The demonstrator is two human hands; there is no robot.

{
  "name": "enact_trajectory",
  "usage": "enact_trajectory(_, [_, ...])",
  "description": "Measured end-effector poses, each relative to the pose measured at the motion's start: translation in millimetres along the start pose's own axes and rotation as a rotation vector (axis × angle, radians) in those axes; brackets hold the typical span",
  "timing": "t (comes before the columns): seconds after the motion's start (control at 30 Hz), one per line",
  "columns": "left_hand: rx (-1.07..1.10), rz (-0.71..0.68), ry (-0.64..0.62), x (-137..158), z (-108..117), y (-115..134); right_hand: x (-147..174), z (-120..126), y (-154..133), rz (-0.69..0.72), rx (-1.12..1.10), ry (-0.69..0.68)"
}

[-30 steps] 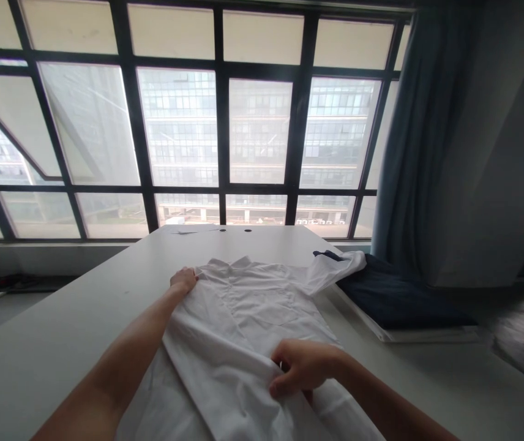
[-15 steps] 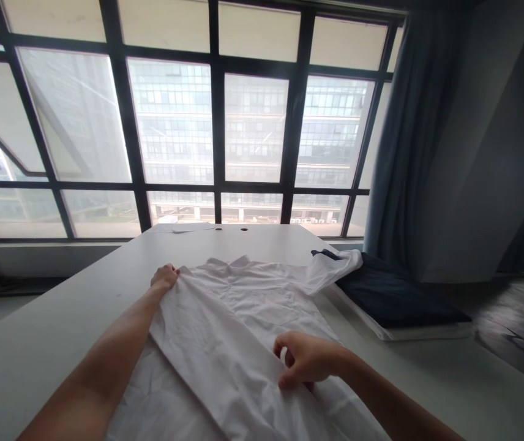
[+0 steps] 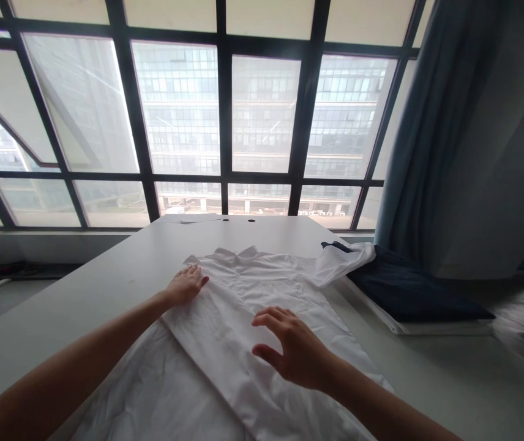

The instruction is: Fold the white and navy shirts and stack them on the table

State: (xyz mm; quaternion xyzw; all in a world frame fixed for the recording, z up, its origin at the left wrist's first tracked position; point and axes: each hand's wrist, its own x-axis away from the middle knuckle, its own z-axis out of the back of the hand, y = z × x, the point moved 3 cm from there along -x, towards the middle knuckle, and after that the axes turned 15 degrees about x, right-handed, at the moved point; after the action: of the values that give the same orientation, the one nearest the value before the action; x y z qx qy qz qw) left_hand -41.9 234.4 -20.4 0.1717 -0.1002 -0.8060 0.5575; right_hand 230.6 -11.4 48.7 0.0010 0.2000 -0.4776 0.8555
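Note:
A white shirt (image 3: 225, 343) lies spread on the white table, its collar toward the window and one sleeve laid slantwise across its body. My left hand (image 3: 185, 285) rests flat on the shirt's left shoulder area, fingers stretched out and thumb apart. Over the middle of the shirt is my right hand (image 3: 289, 349), its fingers and thumb spread with nothing between them; whether it touches the cloth I cannot tell. The other sleeve (image 3: 344, 260) reaches out to the right, over a dark blue folded cloth (image 3: 409, 291).
The white table (image 3: 119, 275) runs up to a large framed window (image 3: 262, 116). Two round holes are near its far edge, with a thin sheet (image 3: 188, 218) beside them. White material lies under the dark cloth. A blue-grey curtain (image 3: 431, 141) hangs at the right.
My left hand has let go of the shirt's shoulder edge and lies flat on it. My right hand has moved up and left, its fingers spreading from a pinch.

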Motion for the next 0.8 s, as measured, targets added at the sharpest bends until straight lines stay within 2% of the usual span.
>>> enact_trajectory(0.07, [0.011, 0.058, -0.046, 5, -4, -9, 2, -16, -11, 0.133, -0.038, -0.069])
enact_trajectory(0.17, [-0.001, 0.076, -0.097, 2, 0, -22, 8, -31, -16, 0.232, -0.076, -0.255])
enact_trajectory(0.27, [-0.025, 0.062, -0.140, -4, 8, -33, 12, -30, -13, 0.259, -0.100, -0.381])
enact_trajectory(0.43, [-0.086, 0.093, -0.185, -8, 23, -33, 13, -18, -13, 0.327, -0.100, -0.417])
enact_trajectory(0.5, [-0.146, 0.097, -0.177, -4, 28, -20, 13, -15, -17, 0.376, -0.091, -0.413])
enact_trajectory(0.6, [-0.189, 0.002, -0.178, 15, 24, 21, 13, -11, -26, 0.462, -0.083, -0.380])
enact_trajectory(0.73, [-0.018, -0.260, -0.305, 65, -14, 92, 12, -10, -33, 0.465, -0.066, -0.314])
enact_trajectory(0.8, [0.039, -0.391, -0.308, 87, -31, 116, 11, -12, -33, 0.431, -0.053, -0.283])
